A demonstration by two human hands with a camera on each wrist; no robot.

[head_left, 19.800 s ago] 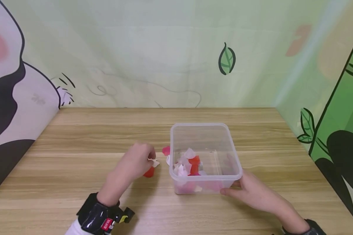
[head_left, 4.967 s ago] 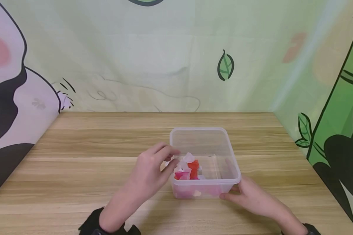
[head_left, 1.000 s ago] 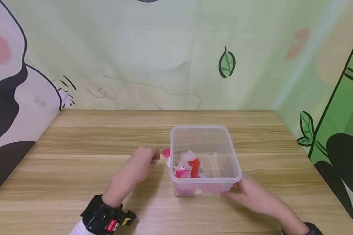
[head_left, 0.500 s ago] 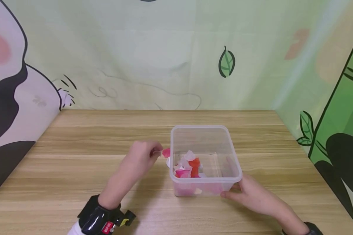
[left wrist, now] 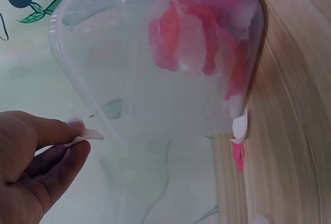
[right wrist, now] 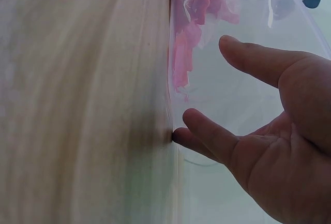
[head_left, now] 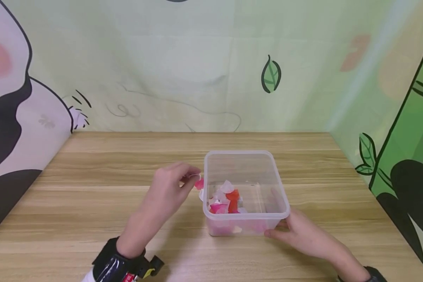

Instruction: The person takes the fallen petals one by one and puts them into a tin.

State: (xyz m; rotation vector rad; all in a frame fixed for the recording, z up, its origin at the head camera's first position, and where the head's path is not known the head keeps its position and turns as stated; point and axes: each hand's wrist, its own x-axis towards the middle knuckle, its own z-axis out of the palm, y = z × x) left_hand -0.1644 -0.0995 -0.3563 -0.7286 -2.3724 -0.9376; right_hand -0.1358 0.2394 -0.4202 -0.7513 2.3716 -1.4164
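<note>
My left hand [head_left: 167, 186] is raised just left of a clear plastic box [head_left: 246, 216], thumb and fingertips pinching a white petal [left wrist: 88, 136]. The petal is near the box's rim in the left wrist view. Red, pink and white petals [head_left: 233, 197] lie heaped in the left part of the box. Outside its left wall, a pink petal [left wrist: 238, 157] and a white petal [left wrist: 239, 127] lie on the table. At the box's near right corner, my right hand [head_left: 303, 237] rests with fingers and thumb extended and spread against the walls.
The wooden table [head_left: 109, 168] runs back to a printed cloth backdrop [head_left: 183, 70] with panda and leaf drawings. Another pale petal [left wrist: 260, 219] shows on the table at the bottom of the left wrist view.
Since a second ago my left hand has risen from the table and shifted right toward the box with a white petal. The red petal seen earlier left of the box is gone. The right hand stays put.
</note>
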